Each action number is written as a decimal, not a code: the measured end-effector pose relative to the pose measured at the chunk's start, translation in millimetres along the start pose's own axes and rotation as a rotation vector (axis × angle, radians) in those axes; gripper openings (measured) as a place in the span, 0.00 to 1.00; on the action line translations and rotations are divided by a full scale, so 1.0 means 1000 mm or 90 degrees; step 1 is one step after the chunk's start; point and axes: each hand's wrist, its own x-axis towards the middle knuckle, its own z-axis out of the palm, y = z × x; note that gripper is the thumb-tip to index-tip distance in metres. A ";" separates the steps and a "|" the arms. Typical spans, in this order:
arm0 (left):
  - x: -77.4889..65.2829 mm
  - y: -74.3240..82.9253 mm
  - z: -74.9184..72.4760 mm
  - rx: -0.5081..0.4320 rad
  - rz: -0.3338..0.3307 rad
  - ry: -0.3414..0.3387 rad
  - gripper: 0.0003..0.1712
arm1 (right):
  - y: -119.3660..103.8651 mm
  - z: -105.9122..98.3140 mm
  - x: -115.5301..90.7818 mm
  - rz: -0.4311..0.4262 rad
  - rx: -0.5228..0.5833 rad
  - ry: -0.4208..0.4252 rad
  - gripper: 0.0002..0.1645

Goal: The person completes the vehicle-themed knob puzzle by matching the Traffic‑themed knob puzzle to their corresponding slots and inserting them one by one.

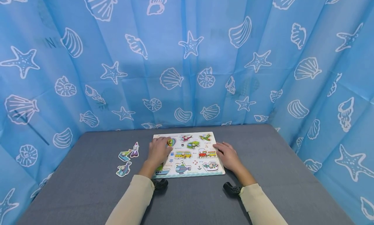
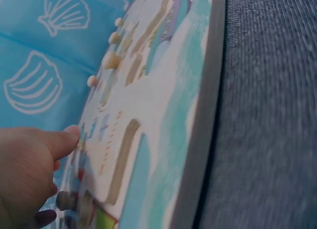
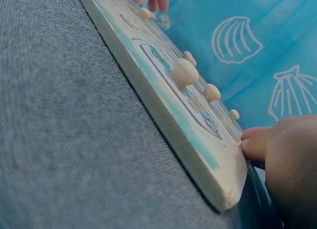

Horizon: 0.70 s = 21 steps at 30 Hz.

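Note:
A white wooden knob puzzle board [image 1: 198,174] printed with vehicles lies on the table. My left hand [image 1: 158,151] is over its left part, thumb and fingers spread beside the hot-air balloon piece [image 1: 173,142]. In the left wrist view, the thumb [image 2: 69,137] extends over the board, with a round knob [image 2: 64,200] near the other fingers. My right hand [image 1: 229,156] rests at the board's right edge, its fingertips [image 3: 247,146] touching there. Bus [image 1: 183,155], train [image 1: 206,154], submarine [image 1: 183,168] and ship [image 1: 211,166] pieces sit on the board.
Left of the board lie three loose pieces: a rocket [image 1: 135,150], a green-and-yellow piece [image 1: 125,155] and a blue one [image 1: 123,169]. A blue curtain [image 1: 190,88] with shell prints hangs behind the grey table [image 1: 193,199].

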 end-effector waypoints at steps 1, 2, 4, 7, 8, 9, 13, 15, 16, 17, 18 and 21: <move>0.000 -0.001 -0.002 -0.005 -0.001 -0.001 0.29 | 0.000 0.000 0.000 -0.001 -0.002 -0.001 0.22; -0.001 -0.002 -0.003 -0.012 0.003 0.002 0.29 | 0.001 0.000 0.000 -0.002 -0.003 -0.001 0.22; -0.003 -0.005 -0.007 -0.024 0.012 0.009 0.28 | 0.001 0.001 0.000 0.001 -0.001 0.001 0.22; -0.007 -0.011 -0.014 -0.021 0.038 0.030 0.25 | 0.001 0.001 0.000 -0.006 -0.001 0.003 0.22; -0.009 -0.014 -0.017 -0.017 0.048 0.039 0.23 | 0.001 0.001 0.000 -0.007 0.000 0.003 0.22; -0.010 -0.017 -0.020 -0.012 0.056 0.047 0.22 | 0.000 0.001 0.000 -0.009 0.001 0.003 0.22; -0.015 -0.030 -0.031 0.000 0.070 0.074 0.18 | -0.001 0.001 0.000 -0.011 0.000 0.003 0.22; -0.017 -0.036 -0.036 0.001 0.061 0.083 0.17 | -0.001 0.001 -0.001 -0.007 -0.001 0.002 0.22; -0.018 -0.039 -0.038 0.005 0.057 0.087 0.17 | -0.001 0.001 -0.001 -0.005 -0.002 0.001 0.22; -0.019 -0.042 -0.039 0.008 0.053 0.092 0.17 | -0.001 0.000 -0.001 -0.003 -0.002 0.001 0.22; -0.019 -0.045 -0.041 0.015 0.050 0.098 0.16 | -0.001 0.000 -0.001 -0.001 -0.003 -0.001 0.22; -0.022 -0.055 -0.043 0.032 0.045 0.121 0.15 | -0.001 0.001 0.000 0.004 -0.003 -0.006 0.22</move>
